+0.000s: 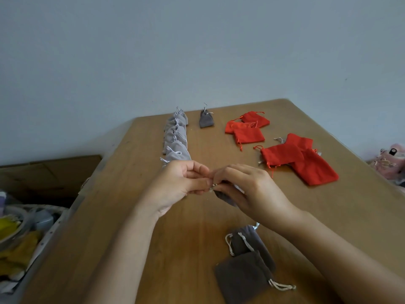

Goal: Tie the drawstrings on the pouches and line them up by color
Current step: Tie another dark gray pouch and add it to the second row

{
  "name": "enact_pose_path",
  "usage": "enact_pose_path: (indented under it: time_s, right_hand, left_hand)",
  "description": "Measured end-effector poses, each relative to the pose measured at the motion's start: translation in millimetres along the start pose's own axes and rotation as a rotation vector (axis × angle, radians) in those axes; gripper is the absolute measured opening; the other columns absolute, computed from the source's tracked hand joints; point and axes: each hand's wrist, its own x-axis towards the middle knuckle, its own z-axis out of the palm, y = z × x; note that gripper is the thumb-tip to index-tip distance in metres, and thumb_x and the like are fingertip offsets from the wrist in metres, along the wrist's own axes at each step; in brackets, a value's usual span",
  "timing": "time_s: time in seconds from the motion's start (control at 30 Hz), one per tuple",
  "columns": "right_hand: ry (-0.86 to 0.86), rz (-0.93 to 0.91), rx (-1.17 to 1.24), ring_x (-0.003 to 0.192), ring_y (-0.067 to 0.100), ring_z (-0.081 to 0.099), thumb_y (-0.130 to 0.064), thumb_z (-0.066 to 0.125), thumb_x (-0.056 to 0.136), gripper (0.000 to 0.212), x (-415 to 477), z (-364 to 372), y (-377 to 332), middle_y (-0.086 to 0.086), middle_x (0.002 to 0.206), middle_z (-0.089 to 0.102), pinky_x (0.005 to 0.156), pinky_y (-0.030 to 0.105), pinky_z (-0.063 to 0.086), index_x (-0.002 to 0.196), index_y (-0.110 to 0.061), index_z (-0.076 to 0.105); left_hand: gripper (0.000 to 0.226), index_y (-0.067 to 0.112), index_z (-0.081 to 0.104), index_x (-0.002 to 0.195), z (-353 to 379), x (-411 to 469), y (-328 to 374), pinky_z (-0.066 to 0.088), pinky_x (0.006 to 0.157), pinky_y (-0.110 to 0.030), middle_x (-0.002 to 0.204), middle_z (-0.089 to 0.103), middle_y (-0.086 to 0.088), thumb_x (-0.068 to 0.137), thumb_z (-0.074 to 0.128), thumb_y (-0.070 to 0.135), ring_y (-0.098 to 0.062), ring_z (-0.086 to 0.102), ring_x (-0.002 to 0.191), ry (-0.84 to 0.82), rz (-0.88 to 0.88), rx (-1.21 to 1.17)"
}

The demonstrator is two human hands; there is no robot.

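two hands meet above the middle of the wooden table (153, 238). the left hand (182, 183) and the right hand (245, 189) both curl their fingers and pinch the pale drawstring (211, 189) of a dark grey pouch (225, 198), which hangs just under the right fingers. from the hands, a row of light grey pouches (176, 139) runs toward 11 o'clock, a lone dark pouch (206, 120) stands at 12, red pouches (306, 161) lie from 1 to 3, and two spare dark pouches (247, 255) lie at 5. behind is a pale wall (197, 51); a cardboard box (50, 172) is at 9. the right fingers hide most of the pouch they hold, so we cannot tell if a knot exists.
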Motion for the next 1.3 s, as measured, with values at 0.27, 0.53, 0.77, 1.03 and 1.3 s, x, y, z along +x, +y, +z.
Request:
enact_pose_path:
  time_s: [0.27,0.53,0.77,1.03,1.3]
  right_hand:
    - [0.020,0.086,-0.005,0.069,0.012,0.055,-0.020,0.052,0.094,0.019,0,3,0,0.001,0.082,0.060,0.062,0.018,0.043,0.088,-0.006,0.064]
    - [0.008,0.068,-0.027,0.072,0.014,0.057,-0.021,0.051,0.093,0.022,-1,8,1,0.003,0.084,0.060,0.063,0.022,0.045,0.089,-0.005,0.066]
    - [-0.023,0.080,-0.060,0.069,0.018,0.055,-0.028,0.048,0.095,0.028,-3,9,4,0.004,0.085,0.056,0.063,0.026,0.044,0.088,-0.006,0.062]
    - [-0.059,0.230,-0.009,0.073,0.005,0.049,-0.024,0.061,0.090,0.015,-7,16,13,-0.003,0.090,0.052,0.066,0.016,0.042,0.090,-0.010,0.062]
    - [0.064,0.444,0.166,0.066,0.009,0.057,-0.028,0.070,0.086,0.019,-1,6,7,-0.004,0.073,0.062,0.059,0.024,0.047,0.085,-0.011,0.061]
  left_hand:
    - [0.029,0.020,0.059,0.070,8,2,-10,0.047,0.061,-0.015,0.060,0.061,0.018,0.073,0.071,-0.007,0.000,0.057,0.059,0.072,0.212,0.335]
    - [0.027,0.027,0.056,0.072,2,2,-13,0.050,0.066,-0.030,0.067,0.061,0.010,0.077,0.070,0.004,-0.010,0.060,0.067,0.008,0.266,0.501]
    - [0.025,0.023,0.069,0.081,1,7,-14,0.053,0.072,-0.018,0.075,0.071,0.004,0.077,0.071,-0.002,-0.004,0.065,0.072,-0.054,0.167,0.380]
    - [0.020,0.003,0.074,0.088,6,17,-24,0.050,0.064,-0.018,0.073,0.071,-0.005,0.074,0.069,-0.011,-0.010,0.063,0.067,-0.048,0.005,0.180]
    - [0.017,0.008,0.074,0.084,8,14,-20,0.052,0.062,-0.017,0.072,0.072,-0.002,0.068,0.075,0.004,-0.008,0.067,0.066,-0.070,0.063,-0.044]
